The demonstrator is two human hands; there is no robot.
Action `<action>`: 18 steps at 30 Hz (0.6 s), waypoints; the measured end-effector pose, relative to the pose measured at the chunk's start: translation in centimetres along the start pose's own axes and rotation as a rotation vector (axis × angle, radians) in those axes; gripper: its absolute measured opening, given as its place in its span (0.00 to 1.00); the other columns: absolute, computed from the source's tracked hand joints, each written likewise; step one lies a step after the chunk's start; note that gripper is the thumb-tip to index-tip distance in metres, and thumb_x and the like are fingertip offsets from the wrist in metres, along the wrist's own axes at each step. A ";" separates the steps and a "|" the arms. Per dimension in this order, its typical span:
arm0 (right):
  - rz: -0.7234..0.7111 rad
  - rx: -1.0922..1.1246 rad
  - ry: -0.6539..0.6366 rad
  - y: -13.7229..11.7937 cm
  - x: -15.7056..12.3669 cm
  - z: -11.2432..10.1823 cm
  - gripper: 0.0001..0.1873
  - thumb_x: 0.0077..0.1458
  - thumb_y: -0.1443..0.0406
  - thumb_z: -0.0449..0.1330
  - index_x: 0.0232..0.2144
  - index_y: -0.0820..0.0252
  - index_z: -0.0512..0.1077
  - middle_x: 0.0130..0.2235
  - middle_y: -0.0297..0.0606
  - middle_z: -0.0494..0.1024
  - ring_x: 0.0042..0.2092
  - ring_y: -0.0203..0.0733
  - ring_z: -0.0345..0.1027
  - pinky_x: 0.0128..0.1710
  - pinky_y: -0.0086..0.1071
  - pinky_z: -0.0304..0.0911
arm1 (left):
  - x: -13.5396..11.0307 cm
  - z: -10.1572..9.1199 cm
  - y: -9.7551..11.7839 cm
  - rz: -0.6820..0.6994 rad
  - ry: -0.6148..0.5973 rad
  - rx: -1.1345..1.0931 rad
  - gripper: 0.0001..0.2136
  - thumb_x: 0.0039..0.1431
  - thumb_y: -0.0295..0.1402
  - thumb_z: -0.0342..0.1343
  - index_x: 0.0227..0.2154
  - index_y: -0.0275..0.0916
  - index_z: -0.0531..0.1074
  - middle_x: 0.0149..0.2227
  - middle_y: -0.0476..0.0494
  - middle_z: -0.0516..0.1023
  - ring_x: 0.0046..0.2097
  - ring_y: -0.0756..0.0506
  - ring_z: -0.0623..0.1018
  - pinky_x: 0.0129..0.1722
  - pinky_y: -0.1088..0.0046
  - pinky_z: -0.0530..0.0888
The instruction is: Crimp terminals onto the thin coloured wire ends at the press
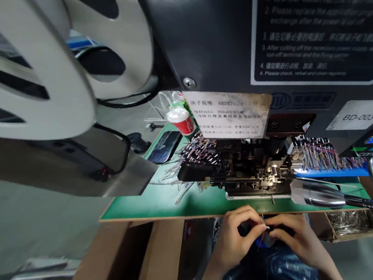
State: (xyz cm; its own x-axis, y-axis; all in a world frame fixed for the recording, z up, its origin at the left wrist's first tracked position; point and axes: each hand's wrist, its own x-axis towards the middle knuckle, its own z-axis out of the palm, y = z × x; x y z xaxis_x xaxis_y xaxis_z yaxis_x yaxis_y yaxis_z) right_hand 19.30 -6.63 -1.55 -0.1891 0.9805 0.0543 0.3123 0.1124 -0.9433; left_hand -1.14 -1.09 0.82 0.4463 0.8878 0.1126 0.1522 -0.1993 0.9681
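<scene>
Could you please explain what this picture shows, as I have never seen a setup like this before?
This picture comes from a camera worn on a person's head, looking forward and down. The dark machine looks like a wire terminal crimping press, with white reels at upper left. On the green work board lie a bunch of thin coloured wires, a phone and a red-and-white cup. At right, a blue comb-like rack holds more wires. Below the board's front edge, the left hand and right hand pinch what seems to be a thin wire, above a blue item too hidden to identify.
</scene>
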 end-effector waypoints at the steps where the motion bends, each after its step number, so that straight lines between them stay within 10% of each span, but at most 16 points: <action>1: -0.029 -0.036 -0.039 -0.1 0.1 -0.4 0.13 0.70 0.56 0.62 0.48 0.49 0.85 0.43 0.39 0.89 0.45 0.50 0.83 0.49 0.35 0.73 | 0.0 -0.2 0.1 0.007 -0.034 0.055 0.08 0.60 0.27 0.64 0.25 0.38 0.80 0.28 0.45 0.82 0.32 0.45 0.81 0.35 0.74 0.73; 7: -0.094 -0.103 -0.095 -0.2 0.6 -1.3 0.11 0.69 0.62 0.63 0.49 0.49 0.85 0.45 0.39 0.89 0.45 0.50 0.84 0.49 0.35 0.73 | 0.4 -0.8 0.3 0.029 -0.118 0.182 0.08 0.59 0.25 0.63 0.24 0.38 0.79 0.27 0.47 0.81 0.30 0.46 0.80 0.33 0.74 0.71; 18: 0.105 0.454 0.475 -0.8 1.0 3.7 0.15 0.58 0.53 0.72 0.40 0.57 0.86 0.35 0.42 0.87 0.36 0.48 0.81 0.37 0.34 0.77 | 0.9 5.0 -1.8 0.232 0.439 -0.418 0.09 0.67 0.29 0.64 0.29 0.40 0.77 0.27 0.51 0.76 0.31 0.49 0.76 0.31 0.78 0.71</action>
State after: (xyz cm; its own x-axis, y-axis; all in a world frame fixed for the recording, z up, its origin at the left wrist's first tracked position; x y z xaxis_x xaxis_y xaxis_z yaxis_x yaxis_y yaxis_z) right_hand 15.39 -6.33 -2.00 0.2839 0.9588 -0.0056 -0.1366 0.0346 -0.9900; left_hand 3.37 -1.95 -1.95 0.0107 0.9458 0.3244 -0.3008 -0.3064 0.9031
